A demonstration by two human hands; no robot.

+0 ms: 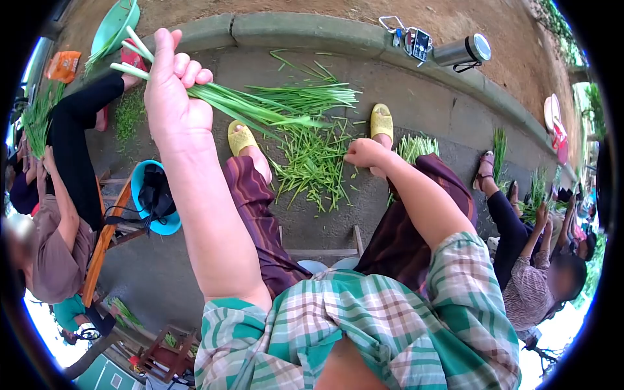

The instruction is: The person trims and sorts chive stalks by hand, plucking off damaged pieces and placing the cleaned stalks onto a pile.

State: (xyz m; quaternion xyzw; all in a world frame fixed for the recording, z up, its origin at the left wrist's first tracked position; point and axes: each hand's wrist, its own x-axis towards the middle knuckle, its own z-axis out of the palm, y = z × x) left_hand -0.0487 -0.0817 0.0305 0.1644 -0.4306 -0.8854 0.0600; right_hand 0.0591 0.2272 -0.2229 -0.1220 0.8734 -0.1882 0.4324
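My left hand (pixel 175 88) is raised at the upper left, its fingers wrapped round a bunch of long green stalks (pixel 244 107). Their white ends stick out above the thumb, and the leaves trail to the right. Lower on the right, my right hand (pixel 366 153) hangs with curled fingers beside a heap of short cut green pieces (pixel 312 166) on the ground. Whatever those fingers hold, if anything, is too small to make out. Beyond the heap lie long green leaves (pixel 305 97). Pale-ended cut stalks (pixel 417 148) sit by my right knee.
A stone kerb (pixel 292 29) runs across the far side, with a steel flask (pixel 455 52) and a small dark device (pixel 420 45) on it. A blue bucket (pixel 138 188) with a black item stands left. Co-workers sit on both sides, some handling green stalks.
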